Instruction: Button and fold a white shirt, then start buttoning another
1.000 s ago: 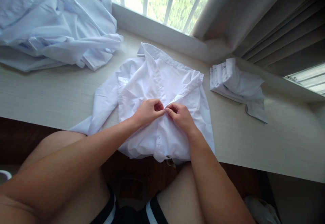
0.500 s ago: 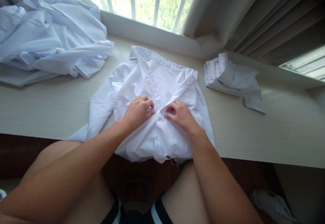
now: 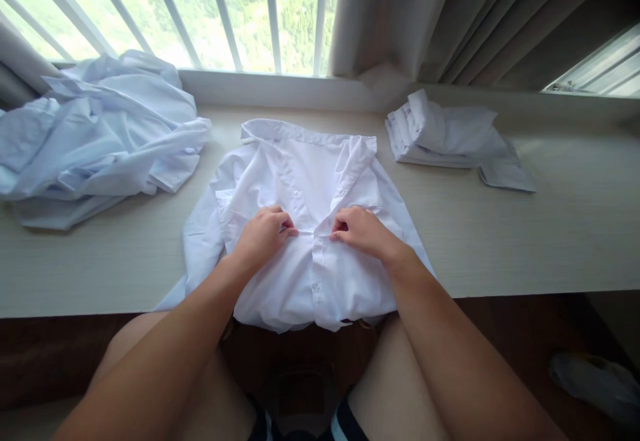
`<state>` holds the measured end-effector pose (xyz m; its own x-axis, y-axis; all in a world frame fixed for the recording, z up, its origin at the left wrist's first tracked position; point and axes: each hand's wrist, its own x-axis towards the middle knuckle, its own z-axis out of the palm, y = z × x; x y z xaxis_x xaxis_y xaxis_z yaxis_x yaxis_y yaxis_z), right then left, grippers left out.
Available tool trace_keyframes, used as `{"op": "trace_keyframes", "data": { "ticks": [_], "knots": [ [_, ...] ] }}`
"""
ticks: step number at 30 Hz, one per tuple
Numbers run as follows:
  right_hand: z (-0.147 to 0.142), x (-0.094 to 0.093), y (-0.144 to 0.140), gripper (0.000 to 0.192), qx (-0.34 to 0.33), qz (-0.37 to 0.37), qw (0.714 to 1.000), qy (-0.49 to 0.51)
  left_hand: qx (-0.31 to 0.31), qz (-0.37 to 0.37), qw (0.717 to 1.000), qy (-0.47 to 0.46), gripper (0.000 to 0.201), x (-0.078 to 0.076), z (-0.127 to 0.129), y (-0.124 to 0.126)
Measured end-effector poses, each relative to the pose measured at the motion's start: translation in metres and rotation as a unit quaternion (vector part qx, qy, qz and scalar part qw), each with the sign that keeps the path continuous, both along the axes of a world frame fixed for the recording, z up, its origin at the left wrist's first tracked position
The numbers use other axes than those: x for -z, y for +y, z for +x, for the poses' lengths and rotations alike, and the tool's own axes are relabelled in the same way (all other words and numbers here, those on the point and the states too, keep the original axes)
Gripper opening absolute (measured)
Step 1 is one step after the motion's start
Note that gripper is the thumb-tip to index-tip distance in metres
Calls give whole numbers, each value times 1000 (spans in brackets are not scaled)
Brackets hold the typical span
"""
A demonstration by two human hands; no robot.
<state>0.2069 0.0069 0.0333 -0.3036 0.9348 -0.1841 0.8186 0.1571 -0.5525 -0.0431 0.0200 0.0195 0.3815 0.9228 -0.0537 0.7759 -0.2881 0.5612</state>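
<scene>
White shirt (image 3: 305, 227) lies front-up on the table (image 3: 500, 241), hem over the near edge. My left hand (image 3: 263, 233) and right hand (image 3: 361, 231) both pinch its placket, fingers closed on fabric. Crumpled shirts (image 3: 95, 134) far left; folded shirt (image 3: 445, 131) right.

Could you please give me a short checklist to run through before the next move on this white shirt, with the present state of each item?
1. Both hands on the placket: ok. The left hand and right hand pinch the white shirt on either side of its front opening.
2. Shirt lying face up on the counter: ok, collar toward the window.
3. Hem supported: not ok, it hangs over the counter's near edge.
4. Button under the fingers fastened: cannot tell, the fingers hide it.
5. Rumpled pile and folded shirt apart from the shirt: ok.
</scene>
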Motion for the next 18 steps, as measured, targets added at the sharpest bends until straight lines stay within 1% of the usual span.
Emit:
{"op": "trace_keyframes", "data": {
  "ticks": [4,6,8,11,12,13,16,17,18],
  "knots": [
    [2,-4,-3,12,-33,-49,998,0,50,-37,997,37,12,-6,-1,-4],
    [6,-3,-3,10,-25,-70,997,30,74,-58,995,41,11,-8,-4,-6],
    [9,-1,-3,11,6,-66,995,69,82,-68,993,47,15,-11,-6,-7],
    [7,4,-1,10,69,2,991,111,61,-64,993,78,34,-15,-6,-6],
    [5,6,1,8,87,34,988,120,44,-52,994,85,38,-16,-4,-4],
    [2,9,3,8,99,65,985,126,22,-34,996,83,37,-16,-2,-2],
    [-8,19,8,35,109,132,979,111,-33,33,998,50,23,-12,9,6],
    [-10,23,10,40,112,147,979,91,-40,46,997,48,26,-9,12,9],
    [-12,26,12,40,117,160,978,66,-41,52,996,57,32,-6,16,12]
  ]
}}
